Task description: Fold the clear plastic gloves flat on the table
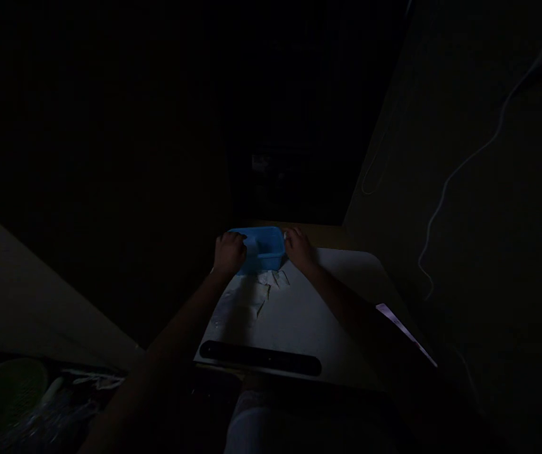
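Note:
In dim light, a blue plastic tub (271, 260) sits at the far edge of a small white table (299, 315). My left hand (230, 253) is closed over the tub's left end, fingers curled at the rim. At the opposite end, my right hand (299, 248) has its fingers bent against the right rim; a small white spot shows at its fingertips, too dark to name. Inside the tub, a pale piece (252, 244) lies near my left fingers. Several whitish flat scraps (273, 278) lie on the tabletop just in front of the tub.
A long dark slot (261, 358) runs along the table's near edge. A thin bright purplish object (406, 334) lies by the right edge. A white cable (445, 183) hangs down the right wall. At lower left stands a green basin (8, 397) beside clear crumpled plastic (53, 419).

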Tool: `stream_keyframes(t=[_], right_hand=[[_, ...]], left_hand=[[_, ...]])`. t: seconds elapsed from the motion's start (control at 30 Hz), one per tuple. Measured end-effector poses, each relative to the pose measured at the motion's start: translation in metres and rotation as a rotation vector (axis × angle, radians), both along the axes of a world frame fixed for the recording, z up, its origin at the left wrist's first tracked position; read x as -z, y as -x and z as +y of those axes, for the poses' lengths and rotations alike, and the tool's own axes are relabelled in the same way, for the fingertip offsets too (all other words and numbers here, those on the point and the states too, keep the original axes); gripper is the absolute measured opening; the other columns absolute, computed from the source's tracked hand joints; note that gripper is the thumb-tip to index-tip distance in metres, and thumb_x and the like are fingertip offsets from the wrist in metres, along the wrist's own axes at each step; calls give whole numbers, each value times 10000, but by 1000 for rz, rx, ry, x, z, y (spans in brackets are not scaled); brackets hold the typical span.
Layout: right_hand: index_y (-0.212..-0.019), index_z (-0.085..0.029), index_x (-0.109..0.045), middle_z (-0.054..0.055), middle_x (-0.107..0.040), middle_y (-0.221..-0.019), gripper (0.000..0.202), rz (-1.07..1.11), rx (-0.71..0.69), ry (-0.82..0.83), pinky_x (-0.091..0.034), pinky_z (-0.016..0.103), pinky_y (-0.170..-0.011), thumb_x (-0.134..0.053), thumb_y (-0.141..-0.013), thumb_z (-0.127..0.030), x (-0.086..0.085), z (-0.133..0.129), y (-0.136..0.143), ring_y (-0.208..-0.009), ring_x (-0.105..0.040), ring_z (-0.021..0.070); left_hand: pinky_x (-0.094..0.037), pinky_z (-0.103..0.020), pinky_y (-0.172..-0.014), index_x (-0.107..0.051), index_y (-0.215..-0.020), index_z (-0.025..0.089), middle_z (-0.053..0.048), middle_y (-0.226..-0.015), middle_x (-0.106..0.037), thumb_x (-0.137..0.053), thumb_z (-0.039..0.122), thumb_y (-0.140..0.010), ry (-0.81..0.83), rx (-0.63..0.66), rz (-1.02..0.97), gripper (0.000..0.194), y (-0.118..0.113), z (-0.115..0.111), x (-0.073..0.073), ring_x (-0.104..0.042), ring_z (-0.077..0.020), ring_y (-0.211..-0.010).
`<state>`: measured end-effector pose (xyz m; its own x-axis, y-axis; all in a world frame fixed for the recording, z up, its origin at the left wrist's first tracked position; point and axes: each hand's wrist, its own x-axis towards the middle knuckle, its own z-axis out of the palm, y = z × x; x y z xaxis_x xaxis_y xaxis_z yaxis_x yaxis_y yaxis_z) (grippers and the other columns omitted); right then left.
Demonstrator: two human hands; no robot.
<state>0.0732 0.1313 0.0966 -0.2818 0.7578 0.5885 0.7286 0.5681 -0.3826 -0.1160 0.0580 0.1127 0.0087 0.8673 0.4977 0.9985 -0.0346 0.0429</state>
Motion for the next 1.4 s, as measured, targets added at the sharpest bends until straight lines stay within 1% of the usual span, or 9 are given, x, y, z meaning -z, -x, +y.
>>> stream_keyframes(t=[0.13, 0.27, 0.37, 0.6, 0.73, 0.9, 1.07, 1.27, 1.4], right_hand=[[-1153, -146, -533, 112, -559, -1144, 394, -77, 24, 30, -355, 321, -929, -370, -798, -94, 24, -35, -33, -1074, -481, 204], [-1132, -149, -554, 94, -600, -1103, 365, -186, 70, 113, -371, 288, -903, -383, -811, -118, 52, -62, -64, -1014, -528, 189], [-1133, -173, -559, 70, -609, -1122, 359, -248, 72, 140, -353, 275, -925, -389, -819, -133, 75, -74, -85, -1017, -542, 168], [-1164, -175, -539, 84, -584, -1164, 377, -273, 171, 166, -335, 305, -939, -407, -812, -153, 107, -81, -111, -1085, -505, 172], [-1135, -190, -558, 81, -580, -1147, 360, -264, 218, 193, -341, 322, -918, -425, -800, -176, 107, -80, -110, -1087, -485, 190], [-1110, -183, -567, 87, -581, -1108, 341, -281, 233, 207, -336, 337, -901, -423, -801, -188, 105, -80, -108, -1055, -487, 200], [-1086, -175, -577, 93, -582, -1096, 321, -328, 238, 209, -321, 330, -906, -422, -806, -192, 106, -81, -109, -1047, -486, 198], [-1081, -156, -580, 113, -583, -1075, 321, -373, 232, 193, -326, 339, -878, -418, -806, -181, 104, -83, -109, -1020, -496, 212], [-1070, -154, -586, 114, -580, -1075, 316, -388, 236, 186, -327, 331, -874, -413, -807, -185, 104, -84, -109, -1019, -497, 211]], left_hand=[[-389, -383, -869, -579, -1053, 161, -110, -1036, -609, -396, 166, -779, 101, 188, 0, 330, -30, -26, 43, -518, -242, -1002], [-428, -350, -869, -576, -1053, 130, -123, -1046, -620, -405, 219, -788, 234, 218, -54, 328, -52, -36, 79, -551, -225, -989], [-410, -356, -922, -543, -1118, 121, -136, -1132, -592, -384, 254, -810, 171, 244, -71, 371, -69, -35, 98, -528, -223, -1063], [-342, -485, -951, -503, -1169, 84, -213, -1289, -467, -350, 313, -833, 80, 51, -39, 434, -107, -27, 131, -408, -318, -1208], [-327, -467, -962, -528, -1135, 94, -204, -1284, -471, -335, 325, -838, 76, 35, -14, 422, -110, -27, 132, -399, -318, -1212], [-302, -456, -993, -515, -1132, 100, -185, -1257, -495, -317, 274, -847, 36, 153, -75, 388, -108, -29, 130, -375, -285, -1229], [-353, -397, -968, -485, -1160, 91, -178, -1195, -533, -306, 281, -857, -14, 165, -132, 400, -105, -31, 123, -473, -245, -1124], [-399, -346, -921, -518, -1118, 68, -172, -1142, -561, -401, 205, -776, 69, 17, -55, 387, -57, -57, 100, -494, -257, -1074], [-415, -357, -891, -533, -1092, 90, -170, -1135, -563, -441, 257, -758, 114, -116, -32, 385, -20, -84, 101, -498, -274, -1075]])
